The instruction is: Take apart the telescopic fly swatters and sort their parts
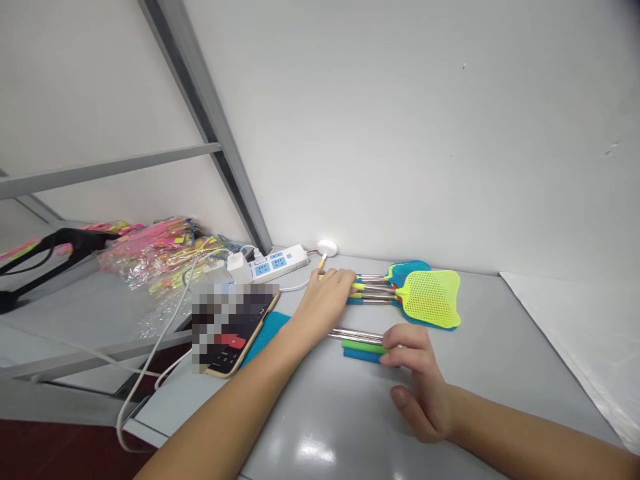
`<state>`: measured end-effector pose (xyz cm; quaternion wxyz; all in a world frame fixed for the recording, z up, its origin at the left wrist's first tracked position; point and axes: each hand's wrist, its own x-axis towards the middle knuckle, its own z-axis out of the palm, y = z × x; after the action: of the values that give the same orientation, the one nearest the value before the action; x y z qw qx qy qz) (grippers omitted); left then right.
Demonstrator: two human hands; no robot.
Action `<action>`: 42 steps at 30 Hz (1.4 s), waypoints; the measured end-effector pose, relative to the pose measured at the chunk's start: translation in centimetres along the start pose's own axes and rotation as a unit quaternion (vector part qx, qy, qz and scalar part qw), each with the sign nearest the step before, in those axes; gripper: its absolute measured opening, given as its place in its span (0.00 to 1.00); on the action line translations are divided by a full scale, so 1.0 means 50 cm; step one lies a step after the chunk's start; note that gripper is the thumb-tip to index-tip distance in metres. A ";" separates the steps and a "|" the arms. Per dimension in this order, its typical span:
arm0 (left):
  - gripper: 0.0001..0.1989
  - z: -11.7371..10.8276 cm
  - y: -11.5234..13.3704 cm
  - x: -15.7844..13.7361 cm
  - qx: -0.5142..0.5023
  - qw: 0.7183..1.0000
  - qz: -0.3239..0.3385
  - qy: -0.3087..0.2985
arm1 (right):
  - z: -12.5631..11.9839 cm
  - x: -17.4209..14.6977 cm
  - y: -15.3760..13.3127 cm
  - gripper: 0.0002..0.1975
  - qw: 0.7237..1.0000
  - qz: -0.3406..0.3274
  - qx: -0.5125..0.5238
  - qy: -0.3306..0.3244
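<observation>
Several telescopic fly swatters lie in a stack on the grey table, with a yellow mesh head (pixel 431 297) on top and blue ones under it. My left hand (pixel 331 293) is closed over the handle end of this stack, and its fingertips are partly hidden. Nearer to me lie more swatters, with metal rods (pixel 357 335), a green handle (pixel 363 347) and a blue handle (pixel 361 356). A blue mesh head (pixel 267 337) at their left end is partly covered by my left forearm. My right hand (pixel 420 380) has its bent fingertips at those handles, thumb apart.
A phone (pixel 243 330) lies left of my left arm. Behind it are a white power strip (pixel 280 262) with plugs and cables, and a round white device (pixel 327 248) by the wall. Bagged colourful items (pixel 165 257) fill the shelf at left, beside a metal post (pixel 220 133).
</observation>
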<state>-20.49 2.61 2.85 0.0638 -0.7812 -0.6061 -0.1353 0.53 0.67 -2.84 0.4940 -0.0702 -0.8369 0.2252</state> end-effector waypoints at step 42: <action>0.11 -0.115 0.102 -0.292 -0.300 0.903 0.043 0.305 | -0.123 0.083 -0.272 0.17 0.884 0.307 -0.137 -0.324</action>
<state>-19.70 -13.80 4.47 0.0144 -0.7093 -0.4532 -0.5397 5.15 -8.12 9.04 0.0867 -0.3135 -0.9095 0.2588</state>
